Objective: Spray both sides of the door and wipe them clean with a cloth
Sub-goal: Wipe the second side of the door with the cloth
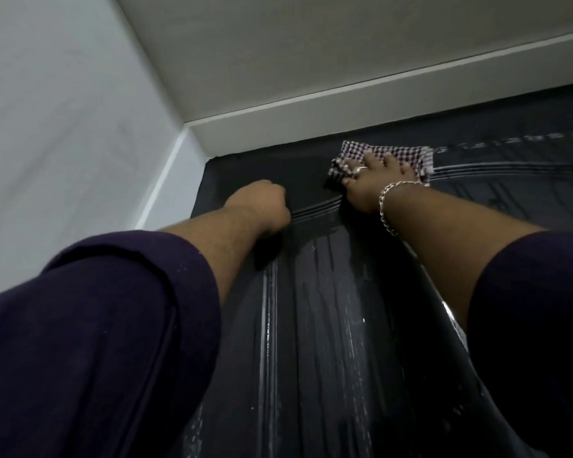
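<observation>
Looking up along the dark door (328,325), both my arms raised against it.

My right hand (377,180) is flat on the checked cloth (387,157), fingers straight and a little spread, pressing it onto the door face. Cloth sits just under the door's top edge, roughly midway across the visible width, with its left corner bunched and hanging down past my thumb. A ring (360,169) shows on one finger; a chain bracelet (386,206) lies loose round that wrist.

My left hand (262,206) is against the door lower down and nearer its left edge, close to the upper left corner of the raised panel moulding. Only the back of it faces me. The fingers look curled under, into a fist, and I see nothing held in them.

Door surface: wet streaks and pale runs down the middle panel below my hands, glossy along the moulding grooves. The strip by the top edge, left of the cloth, looks matte and without streaks.

Dark purple sleeves (96,342) pushed up on both forearms. White door frame (311,117) runs above the top edge, ceiling (311,44) beyond it, pale wall (63,110) to the left.
</observation>
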